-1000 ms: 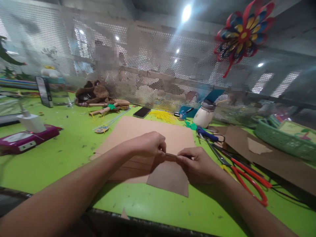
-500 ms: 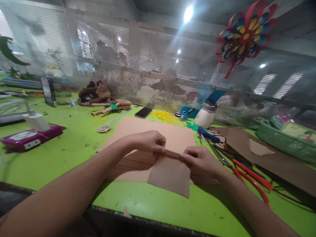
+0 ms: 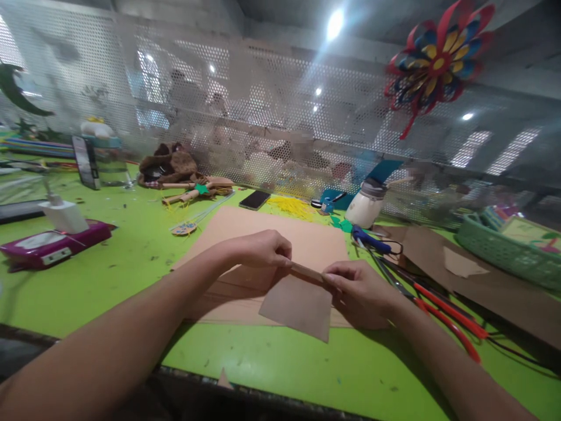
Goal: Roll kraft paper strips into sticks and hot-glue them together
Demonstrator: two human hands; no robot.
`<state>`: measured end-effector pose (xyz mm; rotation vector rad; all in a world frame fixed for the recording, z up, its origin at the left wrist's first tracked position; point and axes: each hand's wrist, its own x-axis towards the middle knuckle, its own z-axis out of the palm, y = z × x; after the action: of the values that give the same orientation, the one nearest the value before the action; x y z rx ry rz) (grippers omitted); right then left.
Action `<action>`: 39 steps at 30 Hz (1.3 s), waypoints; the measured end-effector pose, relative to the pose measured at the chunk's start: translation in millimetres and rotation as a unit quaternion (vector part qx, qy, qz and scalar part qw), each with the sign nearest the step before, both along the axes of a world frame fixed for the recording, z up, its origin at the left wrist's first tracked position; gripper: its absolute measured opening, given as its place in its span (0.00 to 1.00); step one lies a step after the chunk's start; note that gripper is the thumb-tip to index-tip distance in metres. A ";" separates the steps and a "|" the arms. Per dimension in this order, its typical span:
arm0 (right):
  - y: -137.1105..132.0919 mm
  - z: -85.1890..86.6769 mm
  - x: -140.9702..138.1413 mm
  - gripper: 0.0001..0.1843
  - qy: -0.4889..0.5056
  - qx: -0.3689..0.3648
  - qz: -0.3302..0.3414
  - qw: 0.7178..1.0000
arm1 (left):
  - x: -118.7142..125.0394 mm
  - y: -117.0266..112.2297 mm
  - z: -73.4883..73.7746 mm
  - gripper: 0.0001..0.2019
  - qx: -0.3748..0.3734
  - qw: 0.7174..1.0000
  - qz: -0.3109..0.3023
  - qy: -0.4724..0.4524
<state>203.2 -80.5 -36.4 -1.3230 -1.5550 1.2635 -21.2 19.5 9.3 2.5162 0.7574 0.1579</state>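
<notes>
Nearest: brown paper piece (image 3: pixel 298 310), its narrow folded upper edge raised between my two hands, lower part hanging over larger tan sheets (image 3: pixel 315 237) and the green counter (image 3: pixel 131 257). Fingers of the left hand (image 3: pixel 265 250) pinch one end of that edge; fingers of the right hand (image 3: pixel 362 292) grip the other. My judgement on technique: equal pressure at both ends, thumbs working inward along the fold, edge straight and lightly taut; a twist between the hands would likely skew the crease.

Right, farther out: green basket (image 3: pixel 499 248), latticed wall, holding colourful flat items and a pale card; I can't identify them all.

Beyond the sheets: pale jar (image 3: pixel 363 207), whitish through its wall, contents unclear; a teal piece stands at its mouth, inside or behind I can't tell. Small blue bottle (image 3: pixel 326 206) near it.

Far left: clear jar (image 3: pixel 111 168), something white and yellow atop; contents unreadable.
</notes>
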 end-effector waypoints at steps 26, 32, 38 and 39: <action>-14.4 30.8 0.9 0.10 0.013 0.126 0.061 0.990 | 19.5 -39.9 -22.3 0.10 -0.495 0.840 -0.042 -0.218; 0.9 25.0 2.2 0.16 -0.162 0.154 0.056 0.973 | 15.2 -12.0 -12.5 0.12 -0.296 0.907 0.054 -0.294; 2.0 18.9 -6.1 0.13 -0.236 0.206 0.081 0.946 | 18.2 -12.0 -9.1 0.15 -0.127 0.976 0.056 -0.169; 0.7 18.9 -7.9 0.13 -0.258 0.220 0.076 0.938 | 18.7 -12.6 -7.8 0.15 -0.101 0.983 0.047 -0.149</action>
<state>195.3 -79.8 -17.5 -1.3078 -2.1855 0.6037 -2.6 6.9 1.6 2.2017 0.7293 0.4556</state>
